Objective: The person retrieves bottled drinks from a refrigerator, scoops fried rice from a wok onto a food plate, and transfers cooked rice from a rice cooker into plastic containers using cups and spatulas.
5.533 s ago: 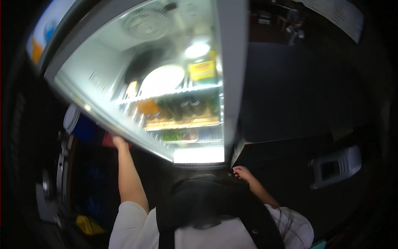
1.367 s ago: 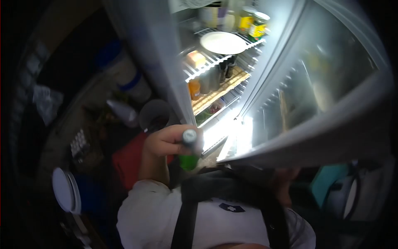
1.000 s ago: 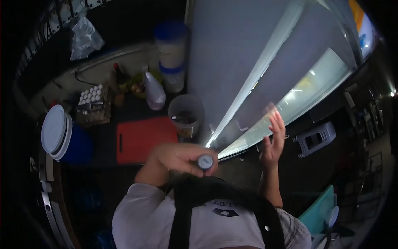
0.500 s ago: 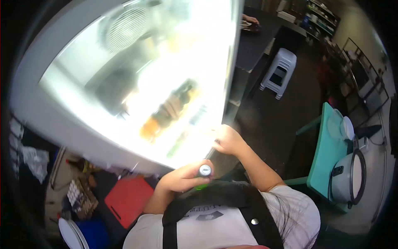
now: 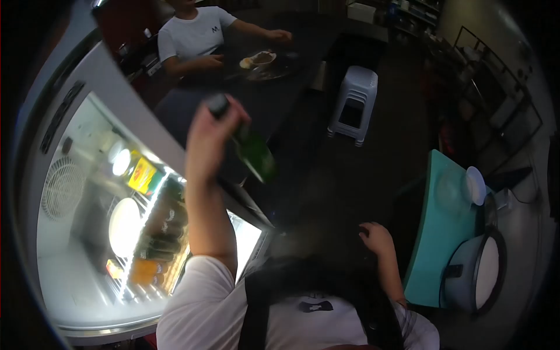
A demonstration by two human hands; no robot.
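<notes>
My left hand (image 5: 207, 134) is wrapped round the neck of a green bottle (image 5: 255, 156) with a dark cap. The bottle tilts, its base pointing down and right, over the near edge of the dark table (image 5: 303, 35). Below and left of that hand, the lit fridge (image 5: 64, 251) shows bottles, a white plate (image 5: 125, 227) and a yellow-labelled jar (image 5: 142, 176) on its shelves. My right hand (image 5: 377, 238) hangs low at the right, fingers apart and holding nothing, left of the teal table (image 5: 423, 245).
Across the dark table stands a person in a white shirt (image 5: 189, 36), hands near a plate of food (image 5: 258, 60). Grey stacked stools (image 5: 357, 93) stand on the floor. A large pot (image 5: 475, 274) and a white bowl (image 5: 475, 185) are on the right.
The view has swung, so the fridge interior now lies at the lower left. My left hand has lifted the bottle up and forward. My right hand has moved away from the fridge.
</notes>
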